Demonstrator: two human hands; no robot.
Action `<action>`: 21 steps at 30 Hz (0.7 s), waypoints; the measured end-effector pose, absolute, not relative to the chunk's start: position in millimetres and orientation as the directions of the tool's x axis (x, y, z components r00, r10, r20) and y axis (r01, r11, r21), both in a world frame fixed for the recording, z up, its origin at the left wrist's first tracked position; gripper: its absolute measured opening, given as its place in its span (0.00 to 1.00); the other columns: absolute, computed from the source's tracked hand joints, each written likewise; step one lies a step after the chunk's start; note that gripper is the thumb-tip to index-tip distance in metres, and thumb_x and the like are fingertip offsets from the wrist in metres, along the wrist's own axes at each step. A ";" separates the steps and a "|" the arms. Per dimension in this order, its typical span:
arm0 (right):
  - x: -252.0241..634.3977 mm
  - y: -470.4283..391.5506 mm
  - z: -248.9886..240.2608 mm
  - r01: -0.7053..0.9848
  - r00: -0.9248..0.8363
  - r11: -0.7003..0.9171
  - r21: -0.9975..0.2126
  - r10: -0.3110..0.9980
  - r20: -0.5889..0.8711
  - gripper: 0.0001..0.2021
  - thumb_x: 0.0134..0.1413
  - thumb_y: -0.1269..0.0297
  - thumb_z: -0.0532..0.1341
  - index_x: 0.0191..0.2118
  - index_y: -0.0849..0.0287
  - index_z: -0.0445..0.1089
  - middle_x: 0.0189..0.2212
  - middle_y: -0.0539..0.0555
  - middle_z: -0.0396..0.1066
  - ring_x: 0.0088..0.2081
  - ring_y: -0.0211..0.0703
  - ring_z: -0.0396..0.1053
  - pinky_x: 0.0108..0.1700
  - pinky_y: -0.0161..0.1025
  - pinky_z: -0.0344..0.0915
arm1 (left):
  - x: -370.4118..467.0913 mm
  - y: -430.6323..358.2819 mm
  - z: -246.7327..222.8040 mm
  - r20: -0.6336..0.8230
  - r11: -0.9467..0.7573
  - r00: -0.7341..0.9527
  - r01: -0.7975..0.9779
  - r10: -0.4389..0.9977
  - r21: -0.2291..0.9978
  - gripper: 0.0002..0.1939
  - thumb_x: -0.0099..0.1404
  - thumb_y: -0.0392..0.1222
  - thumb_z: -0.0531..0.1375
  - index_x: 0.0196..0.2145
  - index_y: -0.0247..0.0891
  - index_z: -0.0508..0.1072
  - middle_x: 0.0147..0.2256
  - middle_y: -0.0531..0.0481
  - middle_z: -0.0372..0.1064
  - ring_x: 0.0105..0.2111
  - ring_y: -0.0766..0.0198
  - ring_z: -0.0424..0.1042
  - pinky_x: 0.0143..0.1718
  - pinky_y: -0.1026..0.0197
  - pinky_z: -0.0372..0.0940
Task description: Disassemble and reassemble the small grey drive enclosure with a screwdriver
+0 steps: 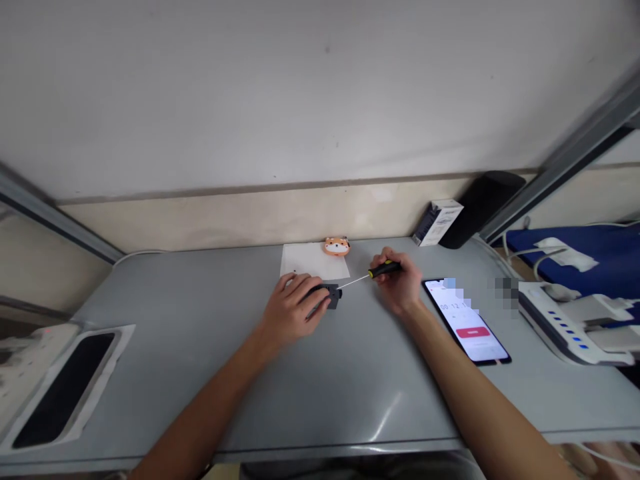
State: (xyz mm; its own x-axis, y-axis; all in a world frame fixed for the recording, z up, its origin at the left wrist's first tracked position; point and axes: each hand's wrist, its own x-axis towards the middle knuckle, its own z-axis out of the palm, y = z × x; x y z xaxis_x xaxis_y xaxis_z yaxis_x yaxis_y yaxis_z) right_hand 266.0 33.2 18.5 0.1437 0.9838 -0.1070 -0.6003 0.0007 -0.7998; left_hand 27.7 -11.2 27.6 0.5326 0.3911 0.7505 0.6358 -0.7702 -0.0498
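Left hand (295, 308) was clamped on a small dark-grey blocky piece (335, 297), mid-frame, its right end poking out past the fingers. Right hand (401, 283), right of centre, gripped a slim-shafted black-and-yellow screwdriver (385, 268), tip right at that exposed end.

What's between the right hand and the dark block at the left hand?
In the head view, the screwdriver's thin shaft runs from the right hand to the dark block, with grey desk below.
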 end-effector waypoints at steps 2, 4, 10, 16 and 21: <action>264.4 33.4 17.6 -0.602 0.148 0.001 -0.798 0.983 -0.110 0.13 0.36 0.57 0.69 0.20 0.55 0.64 0.21 0.48 0.60 0.23 0.34 0.54 0.17 0.31 0.50 | 30.1 -8.2 28.2 0.745 -0.787 0.547 0.615 0.382 -0.048 0.03 0.72 0.35 0.61 0.39 0.40 0.76 0.38 0.49 0.80 0.38 0.60 0.78 0.46 0.54 0.67; 263.7 33.8 15.9 -0.602 0.145 0.003 -0.798 0.984 -0.106 0.13 0.36 0.57 0.68 0.20 0.56 0.64 0.21 0.48 0.60 0.23 0.34 0.55 0.18 0.31 0.51 | 30.9 -4.7 28.4 0.745 -0.806 0.557 0.590 0.366 -0.045 0.04 0.72 0.34 0.61 0.39 0.40 0.75 0.37 0.49 0.79 0.36 0.61 0.77 0.43 0.55 0.67; 266.0 35.7 8.3 -0.581 0.134 0.000 -0.814 0.986 -0.096 0.15 0.38 0.57 0.68 0.22 0.55 0.61 0.22 0.48 0.61 0.23 0.34 0.58 0.18 0.32 0.51 | 31.2 1.4 26.0 0.732 -0.830 0.570 0.557 0.373 -0.010 0.04 0.71 0.33 0.61 0.38 0.40 0.74 0.36 0.49 0.77 0.36 0.61 0.76 0.40 0.57 0.68; 266.7 38.1 3.0 -0.569 0.135 -0.018 -0.822 0.984 -0.115 0.14 0.38 0.56 0.68 0.23 0.54 0.61 0.22 0.48 0.63 0.22 0.35 0.57 0.18 0.33 0.51 | 29.9 1.4 20.3 0.771 -0.828 0.525 0.561 0.361 0.005 0.03 0.72 0.34 0.62 0.40 0.40 0.73 0.37 0.49 0.79 0.37 0.61 0.78 0.41 0.57 0.68; 268.4 38.4 -0.8 -0.558 0.092 -0.056 -0.828 0.987 -0.128 0.15 0.41 0.55 0.67 0.24 0.54 0.60 0.22 0.48 0.62 0.21 0.35 0.57 0.18 0.34 0.52 | 28.2 -1.0 14.4 0.765 -0.806 0.494 0.590 0.413 0.054 0.08 0.71 0.35 0.64 0.47 0.42 0.75 0.41 0.49 0.80 0.41 0.61 0.79 0.44 0.57 0.69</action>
